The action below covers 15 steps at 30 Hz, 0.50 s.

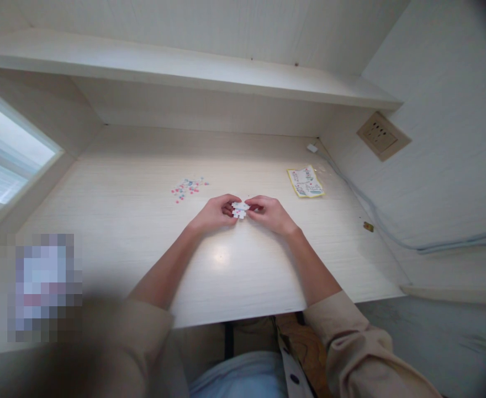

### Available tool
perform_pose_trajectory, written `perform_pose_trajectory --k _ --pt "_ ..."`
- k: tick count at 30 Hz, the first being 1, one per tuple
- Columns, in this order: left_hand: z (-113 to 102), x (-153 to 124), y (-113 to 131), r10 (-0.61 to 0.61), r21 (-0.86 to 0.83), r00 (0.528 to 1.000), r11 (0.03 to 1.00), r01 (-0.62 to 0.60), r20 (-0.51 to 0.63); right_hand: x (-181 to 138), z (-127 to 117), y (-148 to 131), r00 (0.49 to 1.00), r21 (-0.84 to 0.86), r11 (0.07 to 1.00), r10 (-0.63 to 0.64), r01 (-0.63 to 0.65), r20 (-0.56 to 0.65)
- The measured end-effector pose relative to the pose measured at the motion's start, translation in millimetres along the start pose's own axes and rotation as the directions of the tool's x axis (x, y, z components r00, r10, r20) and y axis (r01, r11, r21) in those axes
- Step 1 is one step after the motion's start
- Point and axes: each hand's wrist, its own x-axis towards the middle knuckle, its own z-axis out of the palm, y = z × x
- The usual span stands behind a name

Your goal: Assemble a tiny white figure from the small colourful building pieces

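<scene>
My left hand (215, 213) and my right hand (271, 213) meet at the middle of a pale wooden desk (143, 232). Both pinch a small white block model (239, 209) with red bits, held between the fingertips just above the desk. The fingers of both hands are curled closed on it. A scatter of several small pink, white and blue pieces (188, 188) lies on the desk beyond my left hand.
A small printed yellow-edged sheet (305, 182) lies at the back right. A white cable (350, 188) runs along the right wall below a socket panel (383, 135). A shelf (185, 66) hangs above the desk. A window (6, 155) is at the left.
</scene>
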Motion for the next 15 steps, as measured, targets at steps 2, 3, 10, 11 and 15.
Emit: perform_pose_trajectory --k 2,3,10,11,15 --pt "-0.4 0.2 0.1 -0.015 0.016 1.0 1.0 0.015 0.002 0.9 -2.8 -0.9 0.999 -0.098 0.994 -0.039 0.041 0.032" --pt "-0.7 0.4 0.1 -0.024 0.021 1.0 0.999 0.024 0.007 1.4 -4.0 -1.3 0.997 -0.156 0.986 -0.056 0.063 0.054" --pt "-1.6 1.1 1.8 -0.05 0.02 0.998 0.999 0.05 0.041 5.3 -5.3 -3.8 0.98 -0.401 0.904 -0.082 0.151 0.183" --pt "-1.4 1.1 2.0 -0.052 0.017 0.998 0.999 0.052 0.04 5.4 -4.8 -3.8 0.979 -0.407 0.901 -0.082 0.152 0.184" --pt "-0.7 0.7 3.2 -0.053 0.007 0.998 0.999 0.053 0.025 5.1 -3.6 -2.5 0.983 -0.399 0.906 -0.079 0.14 0.165"
